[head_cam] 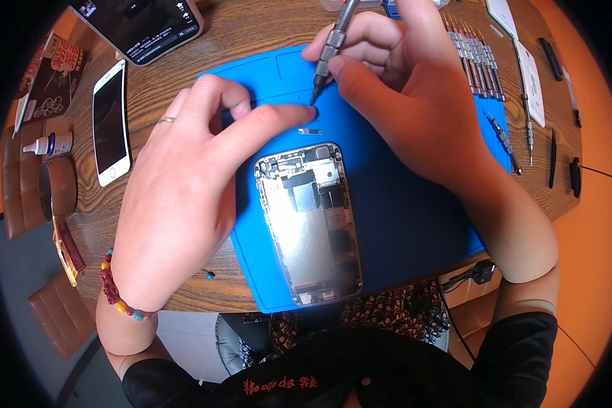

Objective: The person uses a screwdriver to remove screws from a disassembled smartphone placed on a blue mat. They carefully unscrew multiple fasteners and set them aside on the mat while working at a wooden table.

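Observation:
My right hand holds a metal precision screwdriver, its tip pointing down at the blue silicone mat. The index fingertip of my left hand lies at that tip; whether it pinches anything is hidden. Tiny bits, perhaps screws, lie around the tip. Just below them rests a small metal bracket. Nearer to me lies an opened smartphone housing with its inner parts exposed and light glaring off its left side.
Left on the wooden table are a white-framed phone screen, a small bottle and a roll of brown tape. A lit phone stands behind. Right are a row of screwdrivers, tweezers and a white phone part.

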`<act>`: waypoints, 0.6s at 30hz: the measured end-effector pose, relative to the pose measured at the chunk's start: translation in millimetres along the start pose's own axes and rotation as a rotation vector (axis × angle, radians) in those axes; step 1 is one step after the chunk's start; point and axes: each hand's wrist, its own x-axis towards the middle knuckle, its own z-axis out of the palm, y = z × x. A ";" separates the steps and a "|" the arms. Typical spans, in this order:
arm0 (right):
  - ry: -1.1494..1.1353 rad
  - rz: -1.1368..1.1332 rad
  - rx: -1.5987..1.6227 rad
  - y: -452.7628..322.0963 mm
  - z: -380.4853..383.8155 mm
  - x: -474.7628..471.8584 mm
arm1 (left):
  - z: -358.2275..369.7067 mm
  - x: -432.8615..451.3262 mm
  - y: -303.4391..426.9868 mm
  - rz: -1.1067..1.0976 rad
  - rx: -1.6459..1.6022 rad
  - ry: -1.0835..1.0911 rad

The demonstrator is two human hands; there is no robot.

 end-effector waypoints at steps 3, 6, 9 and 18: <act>0.024 0.022 0.133 -1.5 0.3 3.1 | -2.2 -0.4 -2.7 -0.017 -0.092 -0.010; 0.038 0.094 0.168 -10.2 -5.2 1.6 | -0.7 -0.6 -5.0 -0.017 -0.198 0.058; 0.025 0.097 0.159 -12.2 -6.2 1.9 | -0.7 -2.7 -6.0 -0.032 -0.240 0.107; -0.037 -0.021 0.026 0.0 -1.7 0.5 | 1.0 -1.6 -6.5 -0.064 -0.215 0.057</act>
